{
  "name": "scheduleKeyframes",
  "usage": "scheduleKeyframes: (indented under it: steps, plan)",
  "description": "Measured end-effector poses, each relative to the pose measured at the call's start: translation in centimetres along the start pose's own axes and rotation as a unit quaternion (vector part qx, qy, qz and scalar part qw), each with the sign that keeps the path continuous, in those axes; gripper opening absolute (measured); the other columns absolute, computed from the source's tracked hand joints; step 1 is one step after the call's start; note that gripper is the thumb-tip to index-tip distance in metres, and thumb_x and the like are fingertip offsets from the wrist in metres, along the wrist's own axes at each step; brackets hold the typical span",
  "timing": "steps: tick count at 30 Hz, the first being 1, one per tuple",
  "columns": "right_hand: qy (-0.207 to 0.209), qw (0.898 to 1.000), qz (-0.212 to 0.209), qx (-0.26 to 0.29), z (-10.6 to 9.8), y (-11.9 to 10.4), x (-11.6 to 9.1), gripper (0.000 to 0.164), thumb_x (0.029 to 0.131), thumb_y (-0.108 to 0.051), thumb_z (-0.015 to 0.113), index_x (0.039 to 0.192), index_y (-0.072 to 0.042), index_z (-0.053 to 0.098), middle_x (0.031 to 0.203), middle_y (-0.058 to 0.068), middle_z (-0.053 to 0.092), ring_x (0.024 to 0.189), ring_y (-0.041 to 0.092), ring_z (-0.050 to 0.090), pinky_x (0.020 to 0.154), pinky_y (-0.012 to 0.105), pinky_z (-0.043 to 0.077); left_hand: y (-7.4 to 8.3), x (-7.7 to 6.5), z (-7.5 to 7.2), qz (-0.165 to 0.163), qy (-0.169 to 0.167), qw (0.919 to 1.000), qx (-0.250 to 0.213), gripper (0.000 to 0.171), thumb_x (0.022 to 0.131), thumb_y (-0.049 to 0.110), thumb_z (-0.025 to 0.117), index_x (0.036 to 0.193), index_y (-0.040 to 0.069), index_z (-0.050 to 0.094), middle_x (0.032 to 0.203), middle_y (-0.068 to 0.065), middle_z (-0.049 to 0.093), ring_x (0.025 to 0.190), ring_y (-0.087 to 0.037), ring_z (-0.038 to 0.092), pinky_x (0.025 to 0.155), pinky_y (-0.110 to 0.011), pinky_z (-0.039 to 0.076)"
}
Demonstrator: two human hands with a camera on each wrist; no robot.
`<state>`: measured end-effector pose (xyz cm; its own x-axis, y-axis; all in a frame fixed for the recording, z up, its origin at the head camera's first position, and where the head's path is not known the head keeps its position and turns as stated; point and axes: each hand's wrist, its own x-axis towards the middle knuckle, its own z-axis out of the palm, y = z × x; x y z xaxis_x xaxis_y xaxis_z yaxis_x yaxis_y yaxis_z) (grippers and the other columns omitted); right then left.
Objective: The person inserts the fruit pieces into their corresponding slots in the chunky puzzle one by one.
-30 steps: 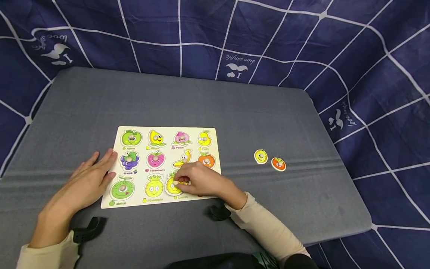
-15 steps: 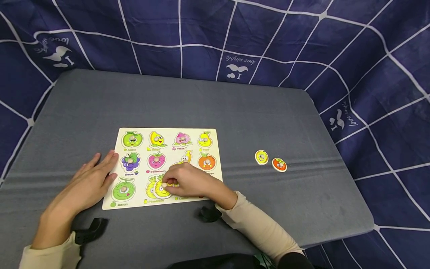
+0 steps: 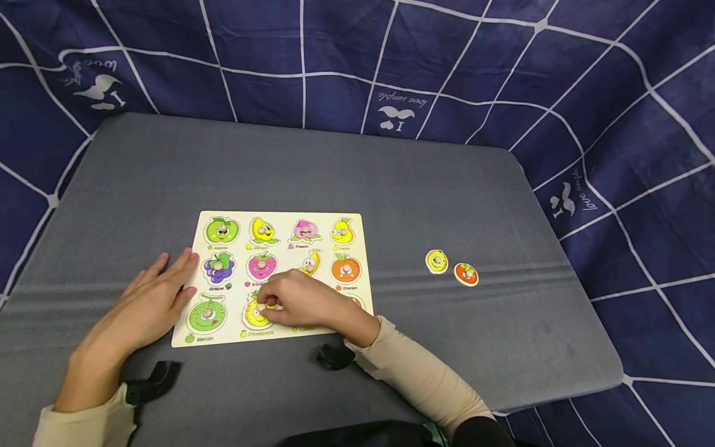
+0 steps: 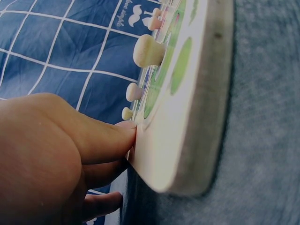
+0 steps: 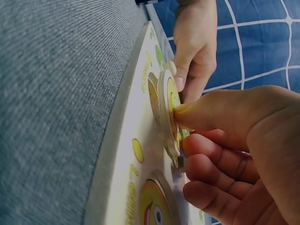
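Observation:
A wooden fruit puzzle board (image 3: 326,216) with knobbed pieces lies on the grey table. My right hand (image 3: 310,302) pinches the knob of a yellow pineapple puzzle piece (image 3: 253,319) over the pineapple space in the bottom row. In the right wrist view this piece (image 5: 171,101) sits raised and slightly off the outline beneath it. My left hand (image 3: 146,302) rests along the board's left edge with fingers extended; its thumb (image 4: 119,140) touches the edge in the left wrist view. The right hand and forearm cover part of the bottom row.
Two loose pieces, a yellow round one (image 3: 436,261) and an orange-red one (image 3: 466,274), lie right of the board. Pieces such as the melon (image 3: 206,320) and orange (image 3: 346,269) sit in the board. Blue checked cloth (image 3: 346,56) hangs around the table.
My right hand has carried the pineapple piece leftward across the bottom row, from the third space to the pineapple space. The left hand has stayed at the board's edge.

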<state>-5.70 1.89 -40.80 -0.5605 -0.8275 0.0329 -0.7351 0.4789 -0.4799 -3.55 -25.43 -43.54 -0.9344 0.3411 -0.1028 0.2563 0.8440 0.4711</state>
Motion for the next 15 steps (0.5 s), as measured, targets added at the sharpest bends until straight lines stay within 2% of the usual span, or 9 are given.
scheduleKeyframes:
  steps: [7, 15]
  plan:
    - [-0.012, 1.0, 0.02, -0.014, 0.36, -0.07, 0.29, 0.005, 0.09, -0.014, 0.07, 0.091, -0.01, 0.072, 0.076, -0.007, 0.057, 0.07, 0.001, 0.045, 0.065, 0.01, 0.035, 0.04, 0.0, -0.03, 0.002, 0.001, 1.0, 0.0, 0.06, 0.102, 0.01, 0.052, 0.151, -0.009, 0.023, 0.157, -0.029, 0.017, 0.143, -0.055, 0.006, 0.108, -0.073, 0.004]
    - [-0.017, 1.0, 0.019, -0.012, 0.3, -0.31, 0.38, 0.005, 0.091, -0.014, 0.069, 0.09, -0.01, 0.072, 0.075, -0.005, 0.055, 0.068, 0.004, 0.045, 0.063, 0.012, 0.034, 0.17, -0.03, -0.2, 0.0, -0.001, 1.0, 0.004, 0.059, 0.102, 0.01, 0.051, 0.151, -0.01, 0.023, 0.157, -0.03, 0.017, 0.142, -0.056, 0.006, 0.108, -0.073, 0.005]
